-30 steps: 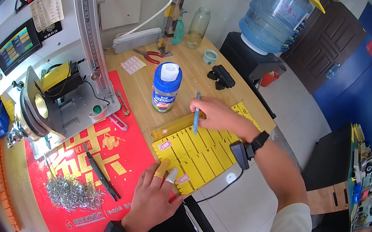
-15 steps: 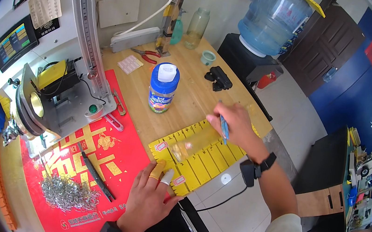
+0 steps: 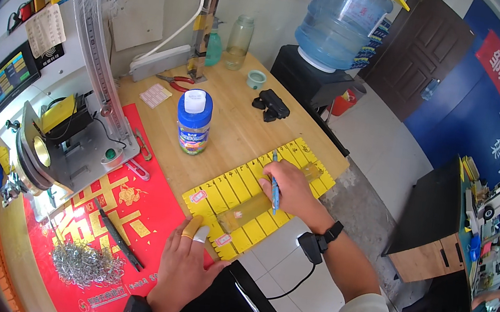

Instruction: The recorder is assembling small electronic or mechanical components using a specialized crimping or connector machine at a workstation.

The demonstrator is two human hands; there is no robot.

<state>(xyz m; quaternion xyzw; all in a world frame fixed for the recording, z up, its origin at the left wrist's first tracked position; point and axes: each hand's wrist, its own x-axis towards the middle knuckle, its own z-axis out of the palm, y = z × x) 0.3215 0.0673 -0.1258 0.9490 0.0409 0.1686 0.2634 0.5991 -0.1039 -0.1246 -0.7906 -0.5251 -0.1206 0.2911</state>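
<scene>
Yellow numbered sheet (image 3: 256, 204) lying flat across the near right edge of the wooden table (image 3: 235, 122), hanging slightly past the rim. Right hand (image 3: 286, 189) pressed down on its middle, fingers closed around a blue pen (image 3: 274, 184), tip pointing at the yellow cells. Clear strip (image 3: 246, 209) resting on the sheet just left of that hand. Left hand (image 3: 185, 267) flat and open at the sheet's near left corner, taped fingertips touching its edge. Farther off, a blue bottle with white cap (image 3: 193, 122) standing upright, well apart from the sheet. Red mat (image 3: 124, 202) spread to the left, a pile of metal clips (image 3: 81, 262) on its near part. Grey machine (image 3: 68, 145) at far left. Black clip (image 3: 271, 105) near the far right of the table.
</scene>
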